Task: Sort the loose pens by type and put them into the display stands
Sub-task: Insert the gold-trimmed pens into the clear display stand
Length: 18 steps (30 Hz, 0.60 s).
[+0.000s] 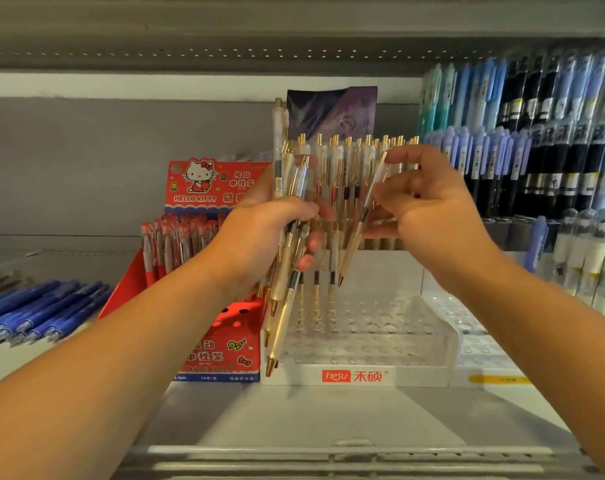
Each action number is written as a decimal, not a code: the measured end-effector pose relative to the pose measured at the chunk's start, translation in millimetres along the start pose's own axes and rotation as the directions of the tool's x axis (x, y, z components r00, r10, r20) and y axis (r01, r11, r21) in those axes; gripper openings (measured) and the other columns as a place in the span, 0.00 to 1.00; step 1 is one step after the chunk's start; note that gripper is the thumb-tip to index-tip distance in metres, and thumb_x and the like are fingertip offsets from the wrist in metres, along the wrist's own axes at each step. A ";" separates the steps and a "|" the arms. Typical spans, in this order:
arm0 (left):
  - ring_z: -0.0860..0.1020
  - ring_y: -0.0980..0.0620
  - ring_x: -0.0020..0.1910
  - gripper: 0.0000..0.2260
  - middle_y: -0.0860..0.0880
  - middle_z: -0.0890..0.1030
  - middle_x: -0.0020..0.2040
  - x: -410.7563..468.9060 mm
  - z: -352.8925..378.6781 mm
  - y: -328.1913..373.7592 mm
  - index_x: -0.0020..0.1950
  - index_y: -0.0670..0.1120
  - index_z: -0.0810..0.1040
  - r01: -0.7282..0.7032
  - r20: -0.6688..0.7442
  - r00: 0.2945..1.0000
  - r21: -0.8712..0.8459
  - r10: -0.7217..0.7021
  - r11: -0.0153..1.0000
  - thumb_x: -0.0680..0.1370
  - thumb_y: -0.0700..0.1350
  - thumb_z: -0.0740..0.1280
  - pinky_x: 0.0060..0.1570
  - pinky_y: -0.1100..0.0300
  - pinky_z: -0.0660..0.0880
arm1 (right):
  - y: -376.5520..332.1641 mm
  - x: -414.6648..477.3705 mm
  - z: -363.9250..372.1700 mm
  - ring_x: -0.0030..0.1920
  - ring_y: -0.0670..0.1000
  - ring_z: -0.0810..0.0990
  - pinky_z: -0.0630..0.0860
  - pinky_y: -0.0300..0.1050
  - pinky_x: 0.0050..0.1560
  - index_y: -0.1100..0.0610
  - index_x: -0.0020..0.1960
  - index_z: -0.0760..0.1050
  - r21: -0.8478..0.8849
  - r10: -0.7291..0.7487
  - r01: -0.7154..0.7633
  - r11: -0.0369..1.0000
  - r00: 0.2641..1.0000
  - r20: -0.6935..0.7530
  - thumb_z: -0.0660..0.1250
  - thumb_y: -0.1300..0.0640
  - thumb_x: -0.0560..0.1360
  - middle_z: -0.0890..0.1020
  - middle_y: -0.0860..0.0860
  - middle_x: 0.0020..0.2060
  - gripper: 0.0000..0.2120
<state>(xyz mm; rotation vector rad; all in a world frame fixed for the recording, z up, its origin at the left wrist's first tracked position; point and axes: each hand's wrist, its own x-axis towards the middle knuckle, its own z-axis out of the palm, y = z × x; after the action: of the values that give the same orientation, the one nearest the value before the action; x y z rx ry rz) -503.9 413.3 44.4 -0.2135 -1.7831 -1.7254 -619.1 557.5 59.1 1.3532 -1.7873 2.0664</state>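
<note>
At the shelf's (328,410) left edge, blue pens (41,311) are lying flat in a loose row. Just right of them, a red Hello Kitty stand (221,355) is sitting near the front, holding red-capped pens (176,242) upright in its rear rows. The left hand (263,233) is hovering in front of that stand's right side, its fingers clamping a bundle of cream and gold pens (287,258) that are pointing tips downward and fanning out below the fist. Behind the bundle, a clear tiered stand (360,375) with a white front strip is standing at the middle of the shelf; its front rows of holes are lying bare, while more gold-clipped pens (360,157) are filling its back rows. The right hand (429,206) is pinching a single cream and gold pen (360,223) between thumb and fingertips, tilting it tip down just beside the bundle, above the clear stand. Along the shelf's right edge, blue and black packaged pens (536,140) are standing in tight rows.
</note>
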 end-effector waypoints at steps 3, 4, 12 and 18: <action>0.72 0.46 0.31 0.21 0.40 0.80 0.45 -0.8 1.1 0.5 0.66 0.41 0.69 0.001 -0.010 1.000 -0.002 -0.001 1.000 0.73 0.35 0.63 0.26 0.58 0.69 | 7.3 -3.0 1.4 0.39 0.57 0.84 0.84 0.55 0.37 0.41 0.50 0.71 -0.208 -0.082 0.098 0.973 0.993 0.083 0.65 0.68 0.78 0.79 0.54 0.42 0.20; 0.72 0.46 0.31 0.19 0.40 0.80 0.45 -0.6 0.7 0.3 0.65 0.41 0.69 0.001 -0.015 1.000 0.001 -0.001 1.000 0.74 0.34 0.63 0.26 0.58 0.69 | 9.5 -3.7 1.8 0.39 0.56 0.83 0.84 0.55 0.37 0.39 0.48 0.71 -0.226 -0.075 0.097 0.969 0.992 0.105 0.65 0.68 0.78 0.79 0.52 0.42 0.21; 0.71 0.46 0.30 0.18 0.40 0.80 0.45 -1.5 0.8 0.8 0.65 0.41 0.69 -0.035 -0.021 0.999 0.027 0.036 0.999 0.76 0.32 0.60 0.27 0.57 0.68 | 17.6 -2.6 3.8 0.42 0.53 0.84 0.84 0.57 0.41 0.41 0.46 0.70 -0.367 0.061 -0.002 0.930 0.987 0.149 0.64 0.70 0.76 0.80 0.48 0.42 0.22; 0.71 0.47 0.30 0.18 0.40 0.79 0.45 -1.2 2.1 1.9 0.68 0.40 0.69 -0.038 -0.018 0.999 0.027 0.039 0.999 0.78 0.30 0.58 0.25 0.58 0.68 | 15.8 0.1 -2.3 0.43 0.49 0.83 0.81 0.44 0.43 0.46 0.43 0.73 -0.596 0.149 -0.006 0.803 0.970 0.191 0.69 0.63 0.75 0.83 0.46 0.40 0.12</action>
<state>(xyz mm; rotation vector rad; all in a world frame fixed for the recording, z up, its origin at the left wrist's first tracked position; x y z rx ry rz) -502.6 415.9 45.5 -0.2181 -1.7765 -1.6701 -629.5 554.5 47.4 1.3618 -2.3427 1.2119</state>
